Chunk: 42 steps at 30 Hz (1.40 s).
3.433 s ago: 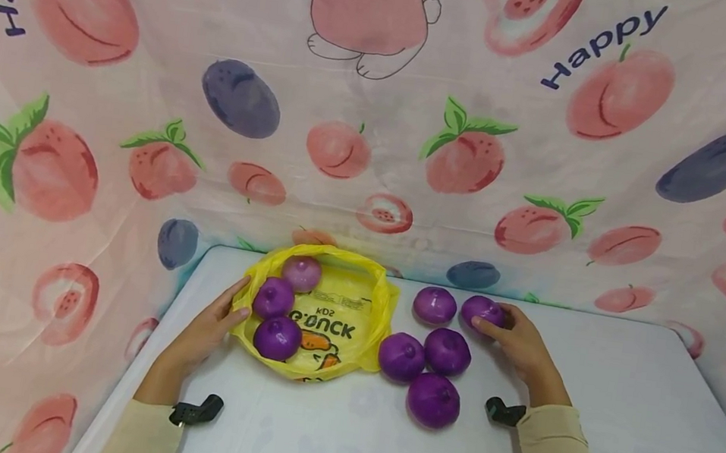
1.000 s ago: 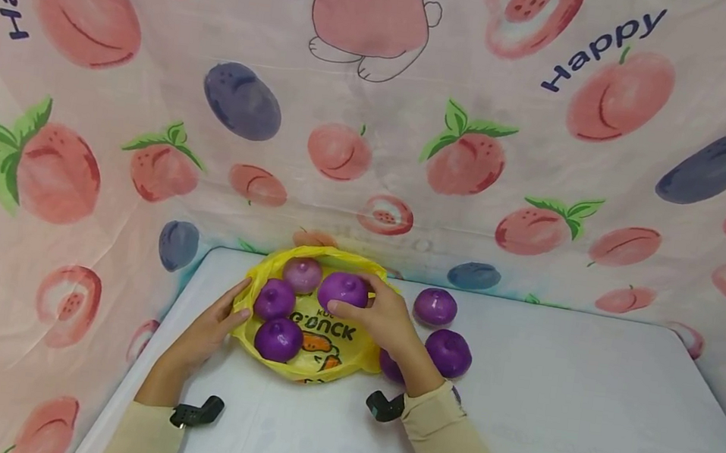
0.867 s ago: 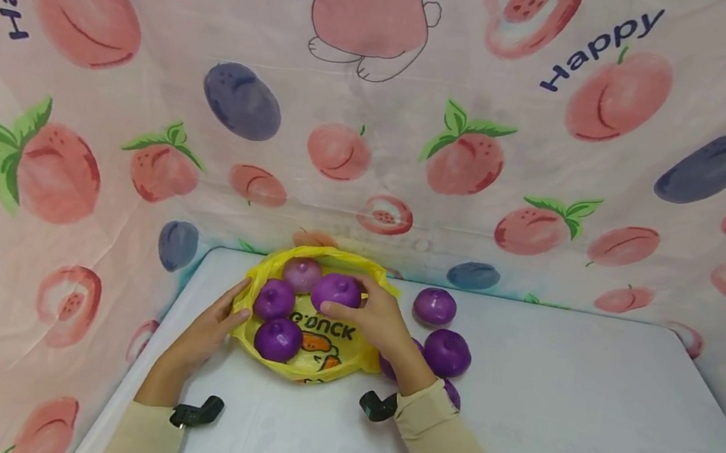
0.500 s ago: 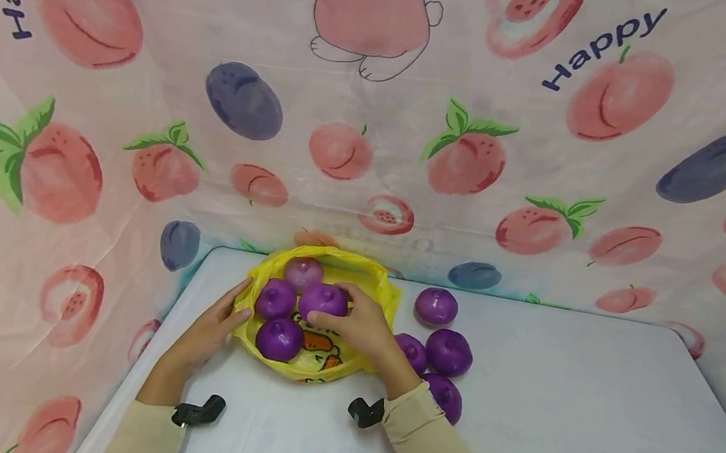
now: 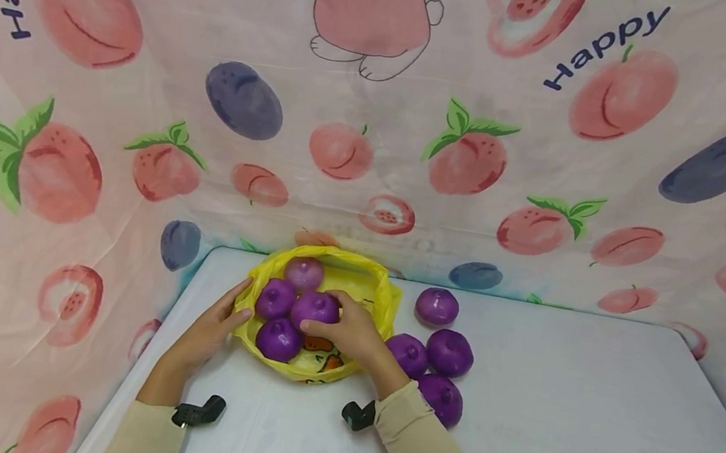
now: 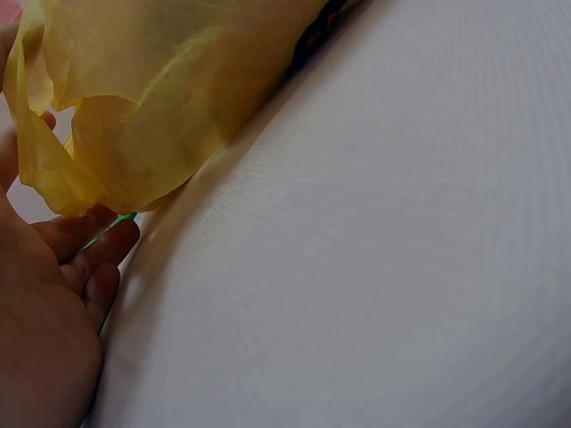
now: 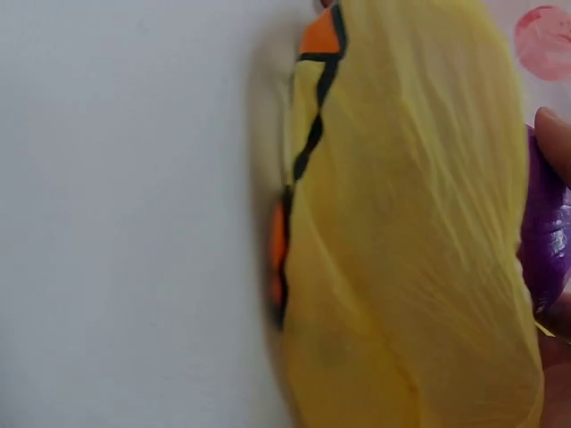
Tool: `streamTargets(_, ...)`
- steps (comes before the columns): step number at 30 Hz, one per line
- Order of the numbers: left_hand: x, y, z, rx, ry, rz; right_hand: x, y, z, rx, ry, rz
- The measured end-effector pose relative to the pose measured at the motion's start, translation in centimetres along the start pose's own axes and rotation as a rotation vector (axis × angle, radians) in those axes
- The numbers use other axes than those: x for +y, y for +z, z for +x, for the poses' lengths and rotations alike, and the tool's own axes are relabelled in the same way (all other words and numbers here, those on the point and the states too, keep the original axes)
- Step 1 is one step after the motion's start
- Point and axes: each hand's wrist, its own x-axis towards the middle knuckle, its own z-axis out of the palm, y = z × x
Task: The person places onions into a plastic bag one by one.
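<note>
A yellow plastic bag lies with its mouth spread wide at the back left of the table. My left hand holds the bag's left rim, thumb over the edge and fingers outside. Inside the mouth, my right hand grips a glossy purple onion between thumb and fingers. Around it in the bag are a paler onion, a second onion and a third onion. In the right wrist view the bag's yellow side covers most of the held onion.
Several loose purple onions sit on the white table right of the bag, partly beside my right forearm. A peach-printed cloth hangs behind the table. Each wrist wears a black camera.
My right hand took an onion from the loose group's back right and carried it left over the bag. Over the last second it has moved left and lower among the others. My left hand stays put.
</note>
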Motion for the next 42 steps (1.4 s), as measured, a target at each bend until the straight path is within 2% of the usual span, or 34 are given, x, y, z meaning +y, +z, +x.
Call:
streamTargets(15,0.0,0.0,-0.2,0.013,-0.008,0.015,0.6,0.4,0.4,-0.051,0.036,-0.063)
streamTargets(25,0.1,-0.1,-0.2,0.011,-0.019,0.01,0.5,0.5,0.8,-0.057,-0.01,-0.151)
streamTargets(32,0.1,0.0,-0.1,0.012,-0.013,0.013,0.6,0.3,1.1,-0.073,0.017,-0.143)
streamTargets(42,0.0,0.0,0.0,0.002,-0.003,0.001,0.6,0.0,1.1,-0.089,-0.006,-0.167)
